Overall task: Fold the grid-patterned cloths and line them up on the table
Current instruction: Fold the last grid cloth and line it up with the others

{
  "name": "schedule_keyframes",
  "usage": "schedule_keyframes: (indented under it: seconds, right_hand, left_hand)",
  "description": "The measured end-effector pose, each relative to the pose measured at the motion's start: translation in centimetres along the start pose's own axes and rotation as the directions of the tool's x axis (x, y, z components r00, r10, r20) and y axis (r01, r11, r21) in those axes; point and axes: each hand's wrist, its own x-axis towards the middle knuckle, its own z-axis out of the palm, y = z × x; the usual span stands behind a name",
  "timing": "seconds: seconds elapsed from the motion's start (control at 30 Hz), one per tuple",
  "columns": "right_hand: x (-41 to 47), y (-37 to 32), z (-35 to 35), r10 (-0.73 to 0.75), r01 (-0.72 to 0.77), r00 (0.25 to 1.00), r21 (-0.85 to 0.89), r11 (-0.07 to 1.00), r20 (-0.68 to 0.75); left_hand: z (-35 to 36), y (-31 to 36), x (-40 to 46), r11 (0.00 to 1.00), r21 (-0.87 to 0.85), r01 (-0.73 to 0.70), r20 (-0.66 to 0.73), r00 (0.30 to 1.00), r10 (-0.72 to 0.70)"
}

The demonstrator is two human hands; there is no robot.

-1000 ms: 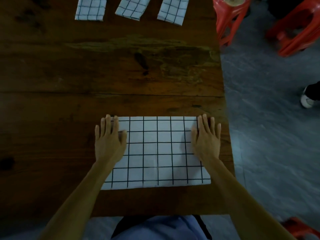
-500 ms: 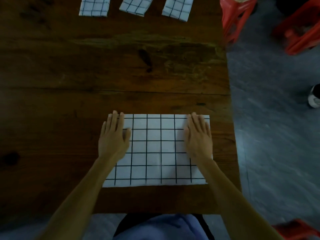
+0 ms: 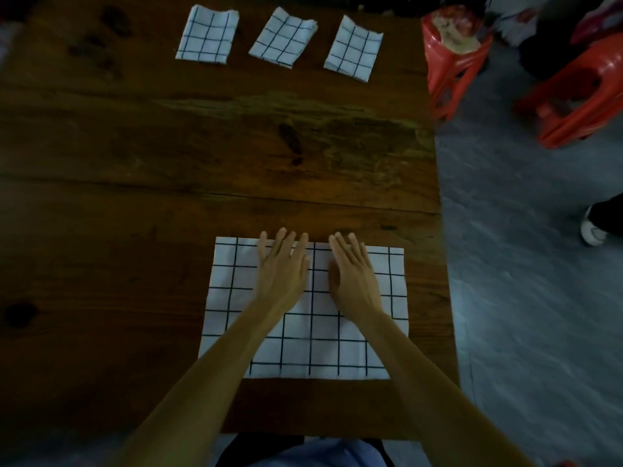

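A white cloth with a black grid (image 3: 303, 338) lies flat near the front edge of the dark wooden table (image 3: 135, 197). My left hand (image 3: 281, 267) and my right hand (image 3: 352, 271) rest flat on its far half, side by side near the middle, fingers straight and reaching just past the far edge. At the far side of the table lie three folded grid cloths in a row: the left one (image 3: 207, 35), the middle one (image 3: 285, 37), tilted a little, and the right one (image 3: 354, 45).
The table's right edge runs close beside the cloth, with grey floor (image 3: 522, 298) beyond it. Two red plastic stools (image 3: 451, 59) (image 3: 580, 92) stand at the far right. A person's white shoe (image 3: 593, 227) shows at the right edge.
Both hands slid inward from the cloth's outer edges to its middle, staying flat on it. The camera tilted, bringing the three folded cloths fully into view.
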Motion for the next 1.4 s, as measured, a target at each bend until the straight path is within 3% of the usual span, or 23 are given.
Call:
schedule_keyframes:
  seconds: [0.17,0.3,0.6,0.87,1.03,1.17,1.3,1.4]
  right_hand:
    - [1.0,-1.0,0.1,-0.011,0.011,1.0,0.06,0.998,-0.002]
    - [1.1,-0.9,-0.3,-0.022,0.023,0.998,0.013,1.0,-0.053]
    - [0.5,-0.2,-1.1,-0.015,0.017,1.0,-0.09,0.996,0.024]
    - [1.3,-0.8,-2.0,-0.015,0.014,0.994,0.007,1.0,0.109]
    - [1.8,-1.0,-4.7,0.005,-0.021,0.988,0.102,0.995,0.157]
    - [1.7,-1.6,-8.1,-0.073,0.028,0.973,0.203,0.979,0.219]
    - [2.0,-4.1,-14.7,-0.119,0.038,0.944,0.256,0.966,0.308]
    - [2.4,-6.0,-19.4,-0.146,0.057,0.937,0.275,0.96,0.317]
  left_hand:
    - [0.1,0.6,1.1,1.0,-0.014,-0.019,0.016,1.0,0.019]
    - [0.0,0.3,1.8,0.997,-0.075,-0.034,0.028,0.999,0.036]
    - [-0.4,-0.2,1.2,0.988,-0.122,-0.099,0.0,0.995,0.1]
    - [-0.6,0.2,0.3,0.989,-0.137,-0.06,0.063,0.996,0.069]
    - [-2.7,0.0,0.7,0.961,-0.275,-0.006,0.146,0.988,0.048]
    - [-6.5,1.2,1.0,0.949,-0.294,-0.11,0.152,0.975,0.16]
    - [-12.4,2.5,1.3,0.959,-0.21,-0.19,0.07,0.975,0.209]
    - [-16.7,3.0,1.2,0.966,-0.188,-0.175,-0.153,0.977,0.148]
